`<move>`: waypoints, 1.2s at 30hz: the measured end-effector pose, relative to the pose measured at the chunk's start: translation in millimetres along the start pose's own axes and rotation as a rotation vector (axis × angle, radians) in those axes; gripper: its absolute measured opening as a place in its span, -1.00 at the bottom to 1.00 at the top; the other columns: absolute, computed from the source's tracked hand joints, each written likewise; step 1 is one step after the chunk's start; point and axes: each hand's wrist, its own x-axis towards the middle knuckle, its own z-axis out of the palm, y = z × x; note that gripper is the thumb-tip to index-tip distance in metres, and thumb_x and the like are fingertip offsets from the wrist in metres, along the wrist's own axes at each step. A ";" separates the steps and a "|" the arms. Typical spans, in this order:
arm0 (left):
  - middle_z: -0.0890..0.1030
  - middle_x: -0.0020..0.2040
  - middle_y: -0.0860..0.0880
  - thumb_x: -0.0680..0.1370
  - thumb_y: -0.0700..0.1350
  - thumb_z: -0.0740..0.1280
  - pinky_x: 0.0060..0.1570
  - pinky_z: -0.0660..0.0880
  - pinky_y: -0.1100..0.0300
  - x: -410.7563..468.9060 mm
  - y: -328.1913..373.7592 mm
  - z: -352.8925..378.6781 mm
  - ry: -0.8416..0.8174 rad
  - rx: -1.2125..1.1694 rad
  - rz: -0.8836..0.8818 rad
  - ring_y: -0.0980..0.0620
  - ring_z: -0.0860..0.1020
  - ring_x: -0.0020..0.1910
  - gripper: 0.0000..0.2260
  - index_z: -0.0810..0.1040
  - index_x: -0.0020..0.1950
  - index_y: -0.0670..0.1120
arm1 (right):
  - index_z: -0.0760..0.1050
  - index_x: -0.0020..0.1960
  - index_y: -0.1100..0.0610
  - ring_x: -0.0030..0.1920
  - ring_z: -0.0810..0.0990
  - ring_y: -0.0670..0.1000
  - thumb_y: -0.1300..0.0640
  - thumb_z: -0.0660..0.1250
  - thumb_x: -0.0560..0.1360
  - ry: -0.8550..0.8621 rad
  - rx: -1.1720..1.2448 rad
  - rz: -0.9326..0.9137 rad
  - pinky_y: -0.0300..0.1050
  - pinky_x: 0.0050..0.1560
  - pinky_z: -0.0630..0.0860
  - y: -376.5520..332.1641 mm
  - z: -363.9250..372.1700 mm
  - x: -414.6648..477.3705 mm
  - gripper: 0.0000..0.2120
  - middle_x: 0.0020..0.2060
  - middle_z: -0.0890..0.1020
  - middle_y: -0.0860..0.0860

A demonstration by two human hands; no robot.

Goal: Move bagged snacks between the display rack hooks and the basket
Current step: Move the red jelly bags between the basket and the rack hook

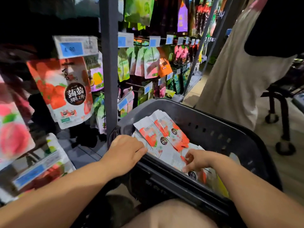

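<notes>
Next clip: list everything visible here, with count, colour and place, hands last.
basket: one, dark grey, lower centre, beside the rack
snack bags in basket: several, white and red, piled inside
strawberry bag: one, red and white, hanging at left
peach bag: one, pink and white, far left, blurred
other hanging bags: many, green, pink, orange, beyond the post
rack post: one, grey, upright, centre
price tags: many, blue and white, at hook ends
other person: one, beige garment, right
wheeled stand: one, black, far right
left hand: one, basket's near-left rim, fingertips at the bags
right hand: one, inside basket, fingers on the bags
</notes>
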 end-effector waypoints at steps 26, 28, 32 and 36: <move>0.49 -0.12 0.28 0.58 0.22 0.22 0.10 0.32 0.17 10.3 19.4 -9.6 -0.180 -0.303 -0.352 0.07 0.46 0.12 -0.86 0.50 0.04 0.23 | 0.54 0.04 0.38 -0.29 0.68 0.15 0.25 0.47 0.32 0.279 1.208 -0.250 -0.01 -0.24 0.66 -22.7 -29.6 -33.5 -0.66 -0.19 0.69 0.29; 0.50 0.04 0.25 0.57 0.19 0.26 0.16 0.43 0.16 16.6 26.8 -15.2 -0.154 -0.585 -0.459 0.08 0.49 0.14 -0.73 0.43 0.23 0.15 | 0.54 0.04 0.37 -0.32 0.68 0.14 0.19 0.47 0.26 0.297 1.263 -0.315 -0.05 -0.31 0.63 -43.8 -35.1 -41.4 -0.59 -0.21 0.69 0.26; 0.40 0.27 0.14 0.59 -0.01 0.33 0.06 0.41 0.26 25.5 42.2 -32.5 0.021 -0.850 -0.416 0.18 0.52 0.08 -0.52 0.16 0.42 0.19 | 0.60 -0.08 0.30 -0.33 0.69 0.16 0.19 0.44 0.28 0.264 1.342 -0.451 -0.03 -0.33 0.63 -86.5 -50.1 -51.6 -0.74 -0.21 0.70 0.26; 0.54 0.06 0.25 0.58 -0.09 0.36 -0.12 0.44 0.49 24.5 36.4 -42.7 0.182 -0.866 -0.419 0.39 0.56 -0.17 -0.43 0.06 0.34 0.30 | 0.58 -0.04 0.37 -0.32 0.67 0.16 0.18 0.41 0.32 0.271 1.379 -0.512 0.03 -0.25 0.65 -116.8 -49.3 -47.7 -0.70 -0.20 0.68 0.28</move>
